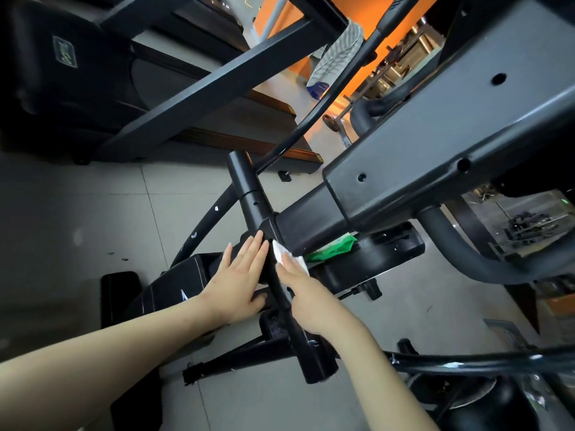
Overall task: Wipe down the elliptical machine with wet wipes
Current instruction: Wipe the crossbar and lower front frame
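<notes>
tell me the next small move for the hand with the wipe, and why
Probably slide the right hand and its white wipe upward along the black post. The wipe is pressed flat at the post's lower joint, and the left hand lies flat on the other side. The post's upper stretch looks like the nearest part to cover next.

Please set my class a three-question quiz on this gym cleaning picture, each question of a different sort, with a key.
1. True or false: the right hand presses a white wet wipe against the black elliptical bar.
2. The left hand is: A) gripping a spray bottle; B) resting flat, fingers straight, on the black machine; C) out of view.
3. Fill in: the green plastic wipes packet lies beneath the machine's ___-coloured frame beam.

Key: 1 true; 2 B; 3 grey.
</notes>
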